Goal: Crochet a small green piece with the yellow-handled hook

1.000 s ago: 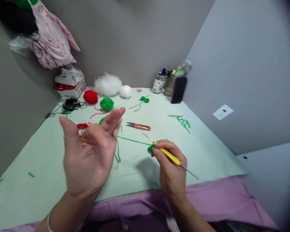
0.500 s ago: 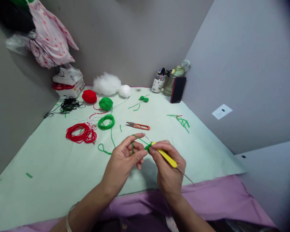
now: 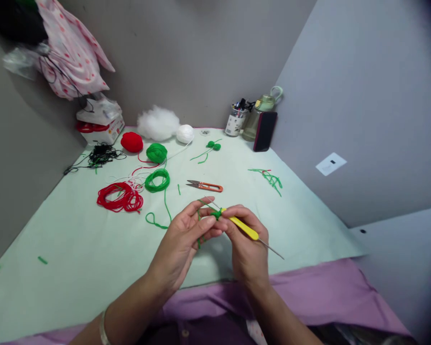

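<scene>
Over the front of the table, my right hand [image 3: 250, 247] is closed round the yellow grip of a crochet hook [image 3: 246, 228], its thin metal tip pointing up and left. A small green crochet piece [image 3: 216, 214] sits at the hook's front end. My left hand [image 3: 183, 237] pinches that piece between thumb and fingers, and green yarn runs over its raised index finger. From behind this hand the strand leads back to a loose green yarn coil [image 3: 157, 180]. Fingers of both hands meet around the piece and partly cover it.
Orange thread snips [image 3: 205, 186] lie beyond my hands. A red yarn coil [image 3: 119, 197], red ball [image 3: 132, 142], green ball [image 3: 156, 153], white ball [image 3: 185, 134] and white stuffing [image 3: 158, 123] spread leftward. Green scraps [image 3: 269, 180], a phone [image 3: 265, 132] and a bottle [image 3: 253, 120] are at right.
My left hand, raised and spread apart from the work at first, has come down and right to pinch the green crochet piece. My right hand keeps hold of the hook and has shifted slightly left.
</scene>
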Tool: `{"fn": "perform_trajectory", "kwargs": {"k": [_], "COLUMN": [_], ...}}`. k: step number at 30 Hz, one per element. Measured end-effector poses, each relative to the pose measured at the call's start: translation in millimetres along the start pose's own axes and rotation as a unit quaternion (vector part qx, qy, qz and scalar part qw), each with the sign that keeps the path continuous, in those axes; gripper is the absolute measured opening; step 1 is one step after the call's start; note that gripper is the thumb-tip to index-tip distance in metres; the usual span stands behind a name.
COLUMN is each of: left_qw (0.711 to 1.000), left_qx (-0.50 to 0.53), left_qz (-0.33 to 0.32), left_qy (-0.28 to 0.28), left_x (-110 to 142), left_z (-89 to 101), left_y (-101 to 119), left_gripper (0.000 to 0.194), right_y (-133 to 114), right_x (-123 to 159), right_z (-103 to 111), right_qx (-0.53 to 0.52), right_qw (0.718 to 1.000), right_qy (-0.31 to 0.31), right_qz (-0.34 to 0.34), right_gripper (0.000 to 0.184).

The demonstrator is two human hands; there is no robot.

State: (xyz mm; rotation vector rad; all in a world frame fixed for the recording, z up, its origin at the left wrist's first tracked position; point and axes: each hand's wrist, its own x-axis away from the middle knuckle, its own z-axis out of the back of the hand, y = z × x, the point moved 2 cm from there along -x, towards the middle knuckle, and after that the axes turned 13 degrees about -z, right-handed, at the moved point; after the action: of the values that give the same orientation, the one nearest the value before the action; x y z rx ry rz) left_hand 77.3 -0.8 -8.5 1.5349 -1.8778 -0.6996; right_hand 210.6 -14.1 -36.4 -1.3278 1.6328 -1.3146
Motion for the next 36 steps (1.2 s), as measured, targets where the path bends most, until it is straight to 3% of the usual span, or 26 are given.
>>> {"fn": "perform_trajectory", "kwargs": {"k": [5, 8, 15, 24, 30, 36], "left_qw": [1.0, 0.999, 0.999, 0.996, 0.993, 0.986], "left_qx": [-0.003, -0.006, -0.021, -0.071, -0.092, -0.143], "left_qz": [0.002, 0.013, 0.019, 0.011, 0.012, -0.016], "left_qy": [-0.03, -0.039, -0.037, -0.06, -0.076, -0.079], "left_x": [-2, -1, 0, -1, -2, 0], "left_z": [0.9, 3.5, 4.2, 12.0, 11.4, 14.5], "left_y": [1, 1, 3, 5, 9, 5], "left_gripper": [0.047, 0.05, 0.063, 0.099, 0.113, 0.113], "right_y": [-9, -9, -5, -12, -16, -16], "right_x": [5, 5, 2, 6, 8, 6], "right_z": [1, 6, 16, 16, 17, 17], "right_qx": [0.067, 0.073, 0.001, 0.005, 0.061, 0.122], "right_qw": [0.995, 0.993, 0.999, 0.996, 0.987, 0.975], "right_qy": [-0.026, -0.041, -0.047, -0.083, -0.106, -0.094], "right_qz": [0.07, 0.087, 0.022, 0.045, 0.102, 0.163], "right_gripper": [0.002, 0.01, 0.021, 0.009, 0.008, 0.013]}}
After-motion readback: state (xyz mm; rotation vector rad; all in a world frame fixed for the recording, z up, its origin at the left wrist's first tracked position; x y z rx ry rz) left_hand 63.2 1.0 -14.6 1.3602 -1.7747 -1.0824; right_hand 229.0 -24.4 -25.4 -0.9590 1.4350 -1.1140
